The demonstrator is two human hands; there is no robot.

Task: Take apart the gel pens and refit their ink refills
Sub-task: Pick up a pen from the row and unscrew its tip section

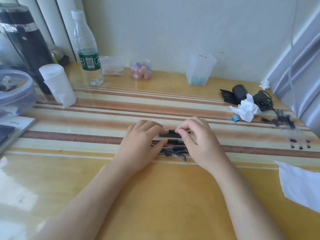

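Head view, read left to right. The left hand lies palm-down on the table, its fingers bent over the left ends of a cluster of gel pens. One fingertip meets the topmost pen, but the knuckles hide the contact, so it cannot be told whether this hand grips the pen. The pens lie side by side with their long axes running left to right across the body, so each hand faces one end of every barrel. The right hand arches over the right ends, thumb and forefinger closed in a pinch on the topmost pen. That pen is the farthest of the cluster from the person and bridges the gap between the two sets of fingertips; both hands are about equally near it. Judgement: separating it calls for a pull or twist along this left-right axis. Loose pen parts lie well apart at far right.
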